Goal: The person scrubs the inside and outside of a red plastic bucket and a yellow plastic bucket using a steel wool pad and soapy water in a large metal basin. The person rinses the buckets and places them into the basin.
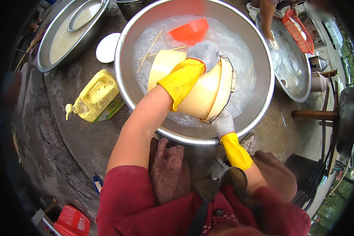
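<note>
A cream plastic bucket point(191, 101) lies tilted on its side in a large metal basin point(122, 79) of water. Its wire handle with a grip sleeve hangs by the rim, on the right. My left hand point(203, 53), in a grey-palmed glove with a yellow cuff, presses on the bucket's upper side near the rim. Its fingers are bunched and partly hidden, so whether it grips something is unclear. My right hand point(223, 122), gloved alike, holds the bucket's rim at the near side. Beyond the bucket, a red plastic bowl point(190, 31) floats tilted. Wooden chopsticks point(149, 51) float at the left.
Left of the basin stand a yellow pump jug point(97, 96), a white lid-like disc point(107, 48) and a metal basin point(44, 56) of cloudy liquid. At right, another person's hand point(273, 42) reaches into a second water basin point(305, 96) beside a red basket point(299, 35). A wooden stand point(312, 115) is nearby.
</note>
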Action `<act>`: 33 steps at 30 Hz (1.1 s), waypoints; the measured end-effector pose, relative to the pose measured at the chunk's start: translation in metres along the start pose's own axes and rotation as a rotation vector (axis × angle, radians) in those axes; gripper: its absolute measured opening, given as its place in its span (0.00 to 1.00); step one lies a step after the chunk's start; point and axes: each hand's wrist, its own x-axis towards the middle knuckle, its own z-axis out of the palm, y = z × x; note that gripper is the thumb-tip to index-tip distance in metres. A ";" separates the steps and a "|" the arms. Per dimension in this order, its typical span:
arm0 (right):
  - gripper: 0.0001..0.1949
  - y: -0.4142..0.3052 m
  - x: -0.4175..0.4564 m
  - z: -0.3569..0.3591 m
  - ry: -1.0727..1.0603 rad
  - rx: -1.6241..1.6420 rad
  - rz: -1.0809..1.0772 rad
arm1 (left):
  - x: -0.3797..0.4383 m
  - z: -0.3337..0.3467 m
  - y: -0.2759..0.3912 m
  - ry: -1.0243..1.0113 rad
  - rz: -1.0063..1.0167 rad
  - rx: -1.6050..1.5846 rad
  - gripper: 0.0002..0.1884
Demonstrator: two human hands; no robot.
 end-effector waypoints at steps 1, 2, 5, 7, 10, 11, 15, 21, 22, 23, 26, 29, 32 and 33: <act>0.17 0.001 0.002 0.001 0.046 0.191 0.067 | 0.002 -0.002 -0.001 0.001 -0.013 -0.029 0.08; 0.18 0.002 0.004 0.000 0.101 0.380 0.122 | 0.002 -0.005 -0.002 0.004 -0.027 -0.057 0.08; 0.18 -0.079 0.028 -0.027 0.294 0.761 0.536 | -0.044 0.004 0.017 0.079 0.174 0.010 0.10; 0.17 -0.116 0.036 -0.054 0.271 0.603 0.607 | -0.099 -0.010 0.045 0.107 0.351 -0.042 0.16; 0.16 -0.084 0.040 -0.046 0.355 0.748 0.471 | -0.144 -0.004 0.051 0.225 0.504 0.015 0.16; 0.16 -0.075 0.042 -0.042 0.357 0.669 0.443 | -0.146 -0.002 0.046 0.236 0.556 0.039 0.16; 0.17 -0.089 0.013 -0.033 0.252 0.153 0.493 | -0.088 -0.004 0.036 0.145 0.318 -0.002 0.13; 0.09 -0.099 -0.012 -0.014 0.440 1.138 0.516 | 0.000 -0.024 0.004 -0.248 -0.248 -0.009 0.13; 0.09 -0.115 -0.008 -0.020 0.474 1.196 0.571 | -0.007 -0.018 0.007 -0.200 -0.183 0.021 0.12; 0.10 -0.111 -0.002 -0.025 0.405 0.987 0.545 | -0.023 -0.013 0.011 -0.097 -0.068 -0.054 0.11; 0.14 -0.091 0.018 -0.040 0.247 0.491 0.477 | -0.095 -0.024 0.043 0.088 0.261 0.031 0.07; 0.16 -0.093 0.023 -0.036 0.374 0.572 0.494 | -0.121 -0.006 0.040 0.324 0.494 -0.014 0.08; 0.15 -0.102 -0.003 -0.025 0.313 0.321 0.471 | -0.081 -0.006 0.030 0.073 0.200 0.033 0.09; 0.17 -0.105 -0.013 -0.019 0.308 0.240 0.408 | -0.060 -0.003 0.025 0.009 0.075 0.052 0.10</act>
